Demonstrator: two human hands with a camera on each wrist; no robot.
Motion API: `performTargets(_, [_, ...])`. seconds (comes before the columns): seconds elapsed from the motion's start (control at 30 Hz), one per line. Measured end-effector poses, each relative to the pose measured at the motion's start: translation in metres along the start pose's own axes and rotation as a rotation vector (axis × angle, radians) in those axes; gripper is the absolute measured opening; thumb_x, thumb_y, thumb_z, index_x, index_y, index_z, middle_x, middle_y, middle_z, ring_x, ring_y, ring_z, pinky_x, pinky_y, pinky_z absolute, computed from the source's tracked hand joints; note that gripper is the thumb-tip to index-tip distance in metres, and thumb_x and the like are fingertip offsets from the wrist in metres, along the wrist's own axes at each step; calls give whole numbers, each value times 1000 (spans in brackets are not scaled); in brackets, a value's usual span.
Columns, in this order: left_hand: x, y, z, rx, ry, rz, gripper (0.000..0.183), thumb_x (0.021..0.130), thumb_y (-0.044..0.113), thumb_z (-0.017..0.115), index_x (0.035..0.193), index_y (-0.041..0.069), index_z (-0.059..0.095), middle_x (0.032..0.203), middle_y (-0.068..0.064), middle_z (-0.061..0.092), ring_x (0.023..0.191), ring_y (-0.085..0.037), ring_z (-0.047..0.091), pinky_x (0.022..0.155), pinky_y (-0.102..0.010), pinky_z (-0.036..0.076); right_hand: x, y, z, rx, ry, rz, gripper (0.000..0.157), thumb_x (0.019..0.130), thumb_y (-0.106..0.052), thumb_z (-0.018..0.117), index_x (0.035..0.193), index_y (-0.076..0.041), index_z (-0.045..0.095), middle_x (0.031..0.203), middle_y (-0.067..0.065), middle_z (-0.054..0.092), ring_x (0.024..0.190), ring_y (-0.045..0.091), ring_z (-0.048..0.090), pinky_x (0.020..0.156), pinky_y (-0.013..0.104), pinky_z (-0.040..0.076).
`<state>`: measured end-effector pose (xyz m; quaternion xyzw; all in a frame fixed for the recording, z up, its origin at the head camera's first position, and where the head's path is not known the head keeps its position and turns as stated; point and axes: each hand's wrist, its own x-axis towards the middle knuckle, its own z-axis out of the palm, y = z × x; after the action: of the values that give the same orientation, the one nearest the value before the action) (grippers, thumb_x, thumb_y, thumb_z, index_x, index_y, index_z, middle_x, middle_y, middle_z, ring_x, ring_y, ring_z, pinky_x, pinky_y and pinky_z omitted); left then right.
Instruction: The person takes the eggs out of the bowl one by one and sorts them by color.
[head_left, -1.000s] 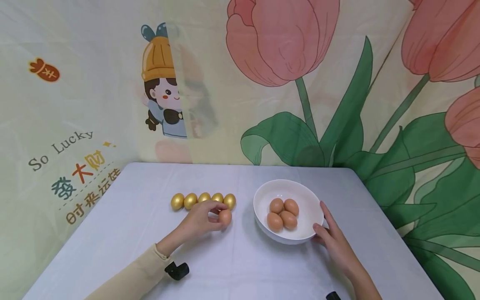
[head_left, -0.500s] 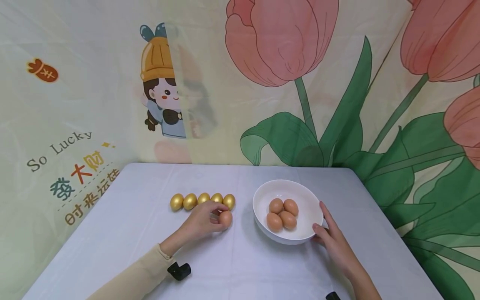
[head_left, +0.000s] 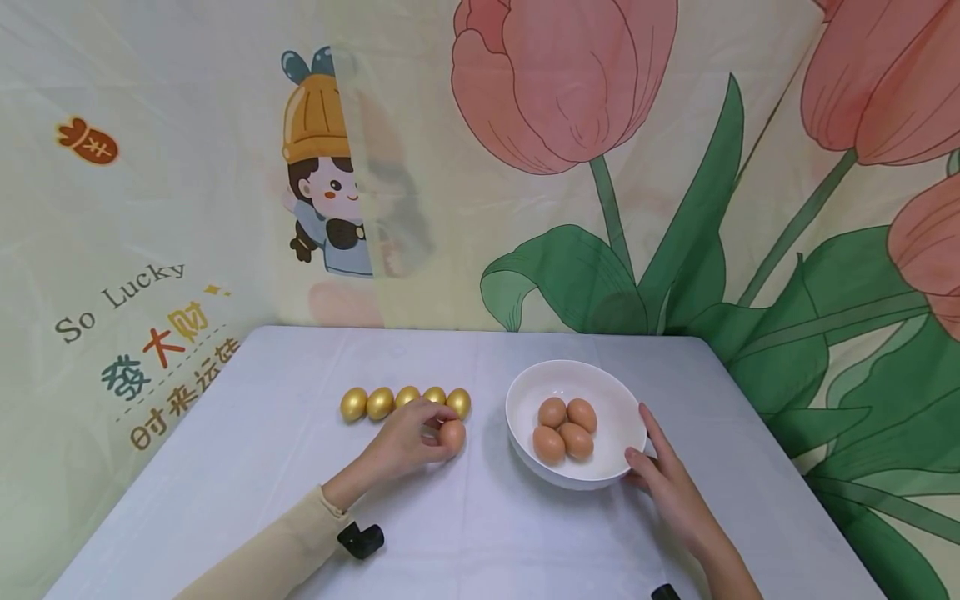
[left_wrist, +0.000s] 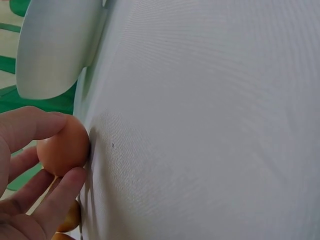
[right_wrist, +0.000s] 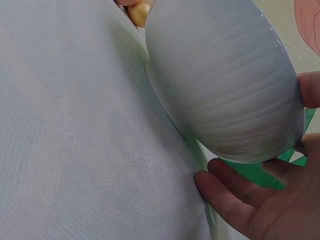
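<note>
Between its thumb and fingers my left hand [head_left: 401,440] grips a brown egg [head_left: 453,437], which in the left wrist view touches or nearly touches the white cloth. Just behind that hand runs a row of several golden eggs [head_left: 380,403], partly covered by the fingers. To the right stands a white bowl [head_left: 611,404] with several brown eggs [head_left: 577,441] grouped inside. My right hand [head_left: 667,487] holds the bowl at its right side, the thumb at the rim. The right wrist view shows other fingers [right_wrist: 232,197] low beside the bowl's outer wall.
A pale cloth covers the table [head_left: 480,542]. Behind it hangs a printed backdrop [head_left: 420,167] with tulips and a cartoon figure. A black wrist device [head_left: 361,542] sits below the left sleeve [head_left: 277,542].
Hardly anything differs. The left forearm has shifted slightly to the right while the hand keeps its grip on the brown egg. The bowl and right hand have stayed in place.
</note>
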<state>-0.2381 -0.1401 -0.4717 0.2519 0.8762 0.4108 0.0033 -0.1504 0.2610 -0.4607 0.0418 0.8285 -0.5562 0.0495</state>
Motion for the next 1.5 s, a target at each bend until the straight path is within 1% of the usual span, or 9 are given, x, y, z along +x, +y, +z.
performTargets(0.33, [0,-3,-1,-2,-17,-4,48,82,3,90,126,6,72,117,-7,66,105,-22,72,81,-28,64,1,0,0,-4,-3,-4,81,113,-40,49,171,-32,-7,179,15,-4,149,51,42,109,49,54])
performTargets(0.6, [0,2,-2,-7,-16,-25,50,82,5,91,128,6,71,117,-7,65,107,-22,71,81,-24,62,0,1,0,-4,0,-12,80,113,-39,49,171,-32,-6,179,15,-2,148,50,43,107,48,56])
performTargets(0.73, [-1,3,-5,3,-9,-20,51,82,9,92,129,6,71,117,-9,65,109,-26,69,83,-27,63,-1,1,0,0,2,-8,80,113,-39,49,171,-33,-6,179,14,-2,148,50,43,108,48,55])
performTargets(0.87, [-1,7,-12,-3,-1,-18,50,83,10,92,129,6,71,119,-15,64,112,-33,65,84,-28,63,0,1,0,3,5,-2,80,113,-39,49,171,-32,-6,179,13,-3,149,50,42,109,50,54])
performTargets(1.0, [2,16,-22,-30,0,-17,52,85,8,89,132,4,69,123,-18,63,113,-37,64,88,-33,64,1,1,0,-2,5,-8,80,113,-38,49,171,-31,-6,179,14,-2,148,50,42,109,51,54])
performTargets(1.13, [8,29,-32,-19,25,25,54,85,7,89,135,6,69,124,-15,63,113,-36,68,89,-39,64,0,1,0,-5,5,-14,79,114,-37,48,171,-31,-5,179,14,-2,147,50,44,108,50,55])
performTargets(1.23, [13,41,-37,-13,42,63,54,84,6,89,134,8,69,124,-10,64,114,-35,69,88,-36,64,0,1,0,-5,4,-17,79,113,-38,48,171,-31,-5,179,15,-1,147,50,44,107,50,55])
performTargets(1.33, [20,56,-39,-12,45,83,56,84,7,90,135,11,69,125,-6,64,115,-33,69,86,-30,64,1,1,0,-3,4,-17,79,113,-38,48,171,-30,-5,179,15,-2,147,50,44,107,50,55])
performTargets(1.5, [33,82,-35,-40,23,86,57,85,9,91,137,13,68,127,-2,63,114,-23,68,84,-24,63,1,1,0,-1,4,-15,79,113,-38,48,171,-30,-5,179,14,-2,148,51,43,108,51,55])
